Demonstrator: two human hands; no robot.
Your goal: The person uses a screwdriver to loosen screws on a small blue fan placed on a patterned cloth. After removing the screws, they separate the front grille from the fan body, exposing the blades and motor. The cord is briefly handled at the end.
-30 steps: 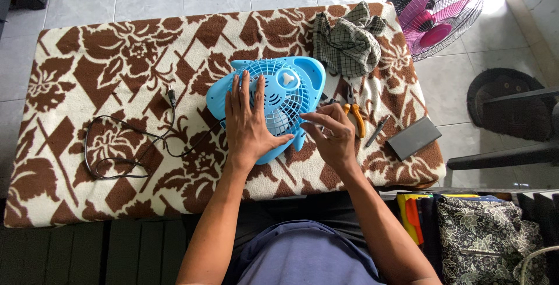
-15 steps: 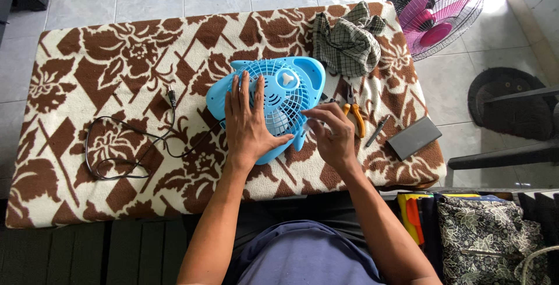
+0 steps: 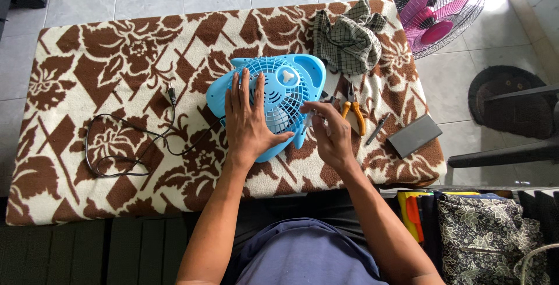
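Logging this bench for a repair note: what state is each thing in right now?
Blue fan: lying flat, grille up, unplugged.
Cord: loose, plug free.
Left hand: flat on the grille.
Right hand: pinching a small tool at the fan's edge.
Pliers: lying unused.
Cloth: crumpled.
Pink fan: on the floor.

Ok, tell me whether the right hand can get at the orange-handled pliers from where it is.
Probably yes. The right hand hovers at the blue fan's edge, and the orange-handled pliers lie just beside it on the cloth, with nothing between them, though its fingers seem to pinch something small.
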